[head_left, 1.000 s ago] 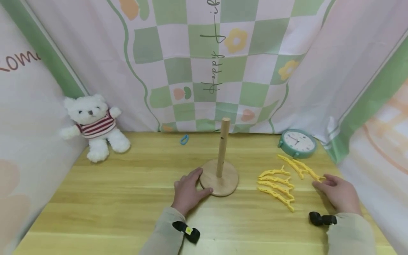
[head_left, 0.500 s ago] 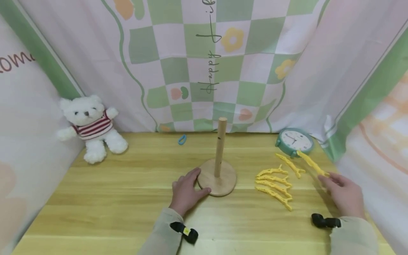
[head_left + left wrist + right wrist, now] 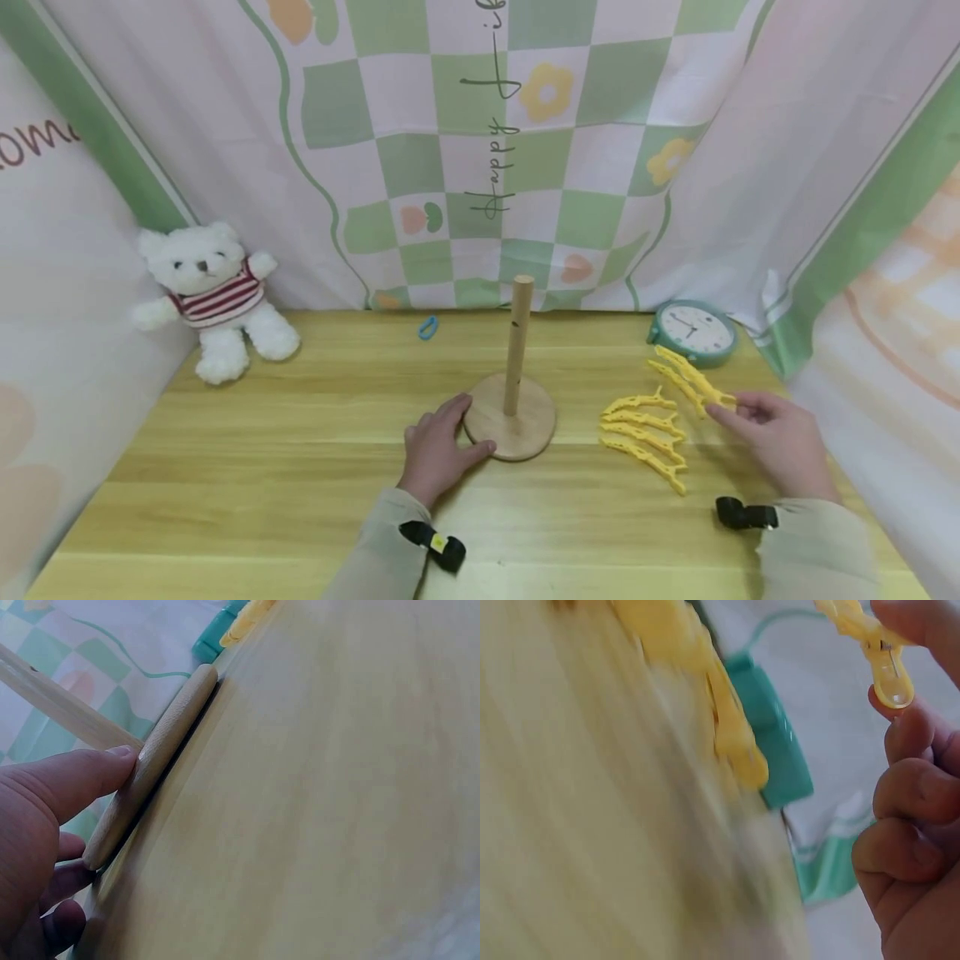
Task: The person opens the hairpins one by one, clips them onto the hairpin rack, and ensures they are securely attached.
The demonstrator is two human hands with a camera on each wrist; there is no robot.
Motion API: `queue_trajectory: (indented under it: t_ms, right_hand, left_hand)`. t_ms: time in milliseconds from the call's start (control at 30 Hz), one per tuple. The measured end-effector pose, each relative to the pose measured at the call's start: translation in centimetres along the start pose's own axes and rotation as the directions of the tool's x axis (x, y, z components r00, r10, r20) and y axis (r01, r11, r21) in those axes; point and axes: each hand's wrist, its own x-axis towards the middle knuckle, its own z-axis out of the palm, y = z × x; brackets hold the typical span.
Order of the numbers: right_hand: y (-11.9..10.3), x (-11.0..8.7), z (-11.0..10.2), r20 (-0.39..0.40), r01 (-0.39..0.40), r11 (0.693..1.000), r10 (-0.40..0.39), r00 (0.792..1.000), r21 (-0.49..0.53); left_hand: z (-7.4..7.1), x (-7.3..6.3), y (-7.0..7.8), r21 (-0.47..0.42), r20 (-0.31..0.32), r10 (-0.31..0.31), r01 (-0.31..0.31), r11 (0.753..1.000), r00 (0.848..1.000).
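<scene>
My left hand (image 3: 438,457) holds the near-left edge of a round wooden base (image 3: 536,429), thumb on top and fingers at the rim. From this base a wooden post (image 3: 517,342) with small dark holes stands upright. At the right, my right hand (image 3: 783,446) pinches the near end of a yellow branch-shaped plastic piece (image 3: 697,379) between thumb and fingers. In the right wrist view the held piece (image 3: 891,675) shows a rounded tab and a small metal part. A similar piece (image 3: 675,383) lies alongside it, and several more yellow pieces (image 3: 643,437) lie fanned out between the base and my right hand.
Behind the yellow pieces a green round clock (image 3: 693,333) lies face up. Near the back edge is a small blue ring (image 3: 428,327). A white teddy bear (image 3: 217,296) sits at the back left. Patterned curtains (image 3: 480,150) enclose the wooden table (image 3: 262,467).
My right hand picks up one yellow piece, lifting it rightward, then brings it left, close beside the other loose piece. My left hand keeps its hold on the base.
</scene>
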Motion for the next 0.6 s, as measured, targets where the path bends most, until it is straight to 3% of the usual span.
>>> queue_trajectory:
  t_ms: [300,600]
  right_hand:
    - [-4.3,-0.2,2.3,0.091,0.143,0.988,-0.148,0.985,0.053]
    - [-6.5,-0.8,3.9,0.149,0.168,0.982,-0.179,0.972,0.086]
  left_hand:
    - [-0.1,0.0,0.1,0.007,-0.001,0.003,-0.003,1.0,1.0]
    - [0.0,0.0,0.0,0.018,-0.018,0.018,-0.018,1.0,1.0]
